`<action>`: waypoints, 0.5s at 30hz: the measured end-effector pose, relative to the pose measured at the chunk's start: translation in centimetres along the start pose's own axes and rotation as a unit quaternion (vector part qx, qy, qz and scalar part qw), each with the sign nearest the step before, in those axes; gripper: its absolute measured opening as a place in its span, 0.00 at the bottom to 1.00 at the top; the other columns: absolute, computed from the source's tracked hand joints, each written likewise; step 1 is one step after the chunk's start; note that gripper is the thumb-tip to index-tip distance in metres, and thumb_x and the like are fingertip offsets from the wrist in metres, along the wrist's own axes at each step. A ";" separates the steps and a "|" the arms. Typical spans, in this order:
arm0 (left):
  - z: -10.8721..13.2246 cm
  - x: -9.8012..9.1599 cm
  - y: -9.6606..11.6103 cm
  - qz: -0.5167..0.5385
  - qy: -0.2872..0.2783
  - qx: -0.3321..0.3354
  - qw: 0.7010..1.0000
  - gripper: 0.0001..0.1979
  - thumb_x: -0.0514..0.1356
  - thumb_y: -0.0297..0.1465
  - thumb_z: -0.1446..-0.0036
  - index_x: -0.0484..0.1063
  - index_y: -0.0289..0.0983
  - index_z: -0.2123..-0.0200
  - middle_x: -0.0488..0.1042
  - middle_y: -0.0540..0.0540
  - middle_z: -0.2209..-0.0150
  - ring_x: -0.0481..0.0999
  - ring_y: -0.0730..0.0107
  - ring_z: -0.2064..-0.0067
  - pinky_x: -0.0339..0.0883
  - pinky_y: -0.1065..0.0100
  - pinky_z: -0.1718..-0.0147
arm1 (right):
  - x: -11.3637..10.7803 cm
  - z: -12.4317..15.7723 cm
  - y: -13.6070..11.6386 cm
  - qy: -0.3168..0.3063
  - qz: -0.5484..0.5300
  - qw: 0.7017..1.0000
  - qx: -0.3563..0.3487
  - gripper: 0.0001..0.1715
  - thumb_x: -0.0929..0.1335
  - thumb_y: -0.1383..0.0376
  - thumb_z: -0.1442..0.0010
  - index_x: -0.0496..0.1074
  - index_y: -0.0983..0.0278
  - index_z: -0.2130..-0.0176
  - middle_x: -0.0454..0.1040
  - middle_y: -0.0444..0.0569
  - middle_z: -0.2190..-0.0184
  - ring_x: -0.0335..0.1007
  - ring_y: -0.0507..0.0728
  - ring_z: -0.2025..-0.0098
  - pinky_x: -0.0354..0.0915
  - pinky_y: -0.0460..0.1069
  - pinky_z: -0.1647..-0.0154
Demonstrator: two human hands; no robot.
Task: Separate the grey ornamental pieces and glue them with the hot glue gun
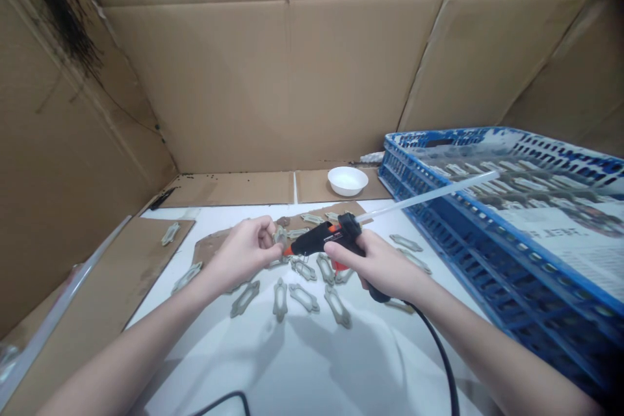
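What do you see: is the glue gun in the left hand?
No, the right hand holds the glue gun, while the left hand pinches a small pale piece.

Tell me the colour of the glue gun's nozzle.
The nozzle is orange; the head view shows it.

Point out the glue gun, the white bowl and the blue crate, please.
Glue gun (316,239): head view, on its black barrel.
White bowl (347,190): head view, on its front wall.
Blue crate (480,247): head view, on its slatted side wall.

Matt plastic glue gun (314,238), ctr frame, w/ smooth translucent stick (429,196)! Scuffed plastic crate (487,260) at R, matt cardboard wall (219,78) up top.
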State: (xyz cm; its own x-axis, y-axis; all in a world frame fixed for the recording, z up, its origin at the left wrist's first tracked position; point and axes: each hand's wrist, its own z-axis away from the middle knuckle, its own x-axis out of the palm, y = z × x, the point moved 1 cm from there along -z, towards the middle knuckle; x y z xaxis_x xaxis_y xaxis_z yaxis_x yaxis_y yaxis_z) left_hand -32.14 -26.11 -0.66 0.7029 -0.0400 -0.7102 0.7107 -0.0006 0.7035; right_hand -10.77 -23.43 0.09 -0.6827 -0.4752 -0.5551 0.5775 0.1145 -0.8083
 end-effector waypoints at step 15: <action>0.2 0.1 0.7 -0.018 0.024 0.037 0.999 0.05 0.55 0.29 0.55 0.58 0.37 0.78 0.63 0.55 0.82 0.62 0.77 0.79 0.52 0.75 0.80 | -0.2 0.8 -0.6 0.006 0.165 0.976 -0.142 0.18 0.61 0.53 0.46 0.69 0.63 0.71 0.69 0.46 0.75 0.63 0.53 0.74 0.54 0.45 0.76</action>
State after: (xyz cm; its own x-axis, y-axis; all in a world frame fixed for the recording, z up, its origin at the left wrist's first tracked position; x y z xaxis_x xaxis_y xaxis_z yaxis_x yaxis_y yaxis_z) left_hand -31.62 -26.35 -0.22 0.6794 0.0094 -0.7337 0.7321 -0.0751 0.6770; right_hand -10.64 -24.13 0.80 -0.4874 -0.3618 -0.7947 0.6204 0.4970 -0.6068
